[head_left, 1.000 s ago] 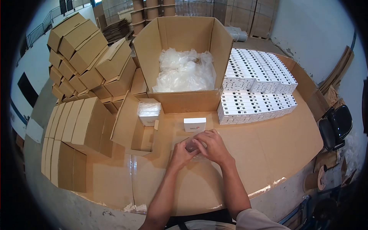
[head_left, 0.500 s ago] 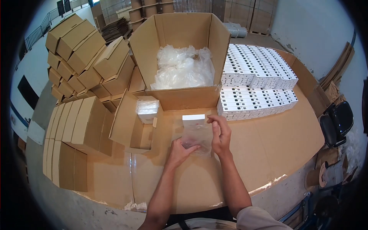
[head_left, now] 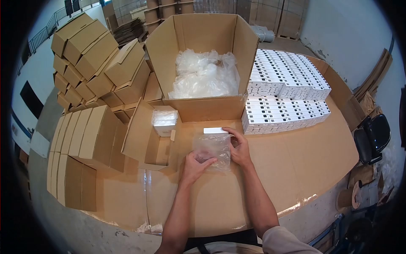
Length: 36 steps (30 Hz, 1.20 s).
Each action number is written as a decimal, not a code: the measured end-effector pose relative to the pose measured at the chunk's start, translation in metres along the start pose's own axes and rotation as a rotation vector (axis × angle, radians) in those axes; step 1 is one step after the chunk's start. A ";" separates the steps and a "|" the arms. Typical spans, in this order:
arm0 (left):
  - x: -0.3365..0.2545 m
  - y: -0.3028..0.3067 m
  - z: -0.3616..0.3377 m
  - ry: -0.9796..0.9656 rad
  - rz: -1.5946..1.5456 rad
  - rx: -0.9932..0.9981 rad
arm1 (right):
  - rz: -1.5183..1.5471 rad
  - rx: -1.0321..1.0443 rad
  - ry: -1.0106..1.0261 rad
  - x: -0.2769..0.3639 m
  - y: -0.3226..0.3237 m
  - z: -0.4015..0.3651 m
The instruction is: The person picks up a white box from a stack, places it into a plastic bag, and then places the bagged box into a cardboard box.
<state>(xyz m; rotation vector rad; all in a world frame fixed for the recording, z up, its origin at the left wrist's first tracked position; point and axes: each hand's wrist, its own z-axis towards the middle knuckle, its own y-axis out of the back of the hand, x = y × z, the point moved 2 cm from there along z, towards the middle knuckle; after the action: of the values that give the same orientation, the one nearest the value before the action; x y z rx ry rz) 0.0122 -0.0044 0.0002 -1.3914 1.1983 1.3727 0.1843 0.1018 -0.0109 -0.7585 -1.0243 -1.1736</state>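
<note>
One clear bag (head_left: pixel 219 147) in left hand (head_left: pixel 196 167), white box (head_left: pixel 213 131) by right hand (head_left: pixel 240 151)

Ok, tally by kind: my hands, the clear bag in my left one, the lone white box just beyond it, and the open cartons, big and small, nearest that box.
Hands: 2, left hand and right hand
Clear bag: 1
White box: 1
Open cartons: 2, large carton and small carton
Total: 6

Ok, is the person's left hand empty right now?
No, the left hand holds a clear plastic bag between its thumb and fingers.
</note>
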 end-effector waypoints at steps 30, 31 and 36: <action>-0.003 -0.008 -0.002 0.008 0.066 0.074 | 0.545 -0.362 0.039 0.028 0.021 0.001; -0.003 -0.008 -0.002 0.001 0.084 0.065 | 0.573 -0.362 0.044 0.028 0.021 0.001; -0.009 -0.009 -0.004 0.063 0.112 0.080 | 0.551 -0.330 0.008 0.019 0.022 -0.001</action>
<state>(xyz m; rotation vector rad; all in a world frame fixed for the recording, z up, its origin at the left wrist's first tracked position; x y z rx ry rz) 0.0223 -0.0060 0.0084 -1.3375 1.3763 1.3499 0.2066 0.0993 0.0068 -1.2050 -0.5583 -0.8658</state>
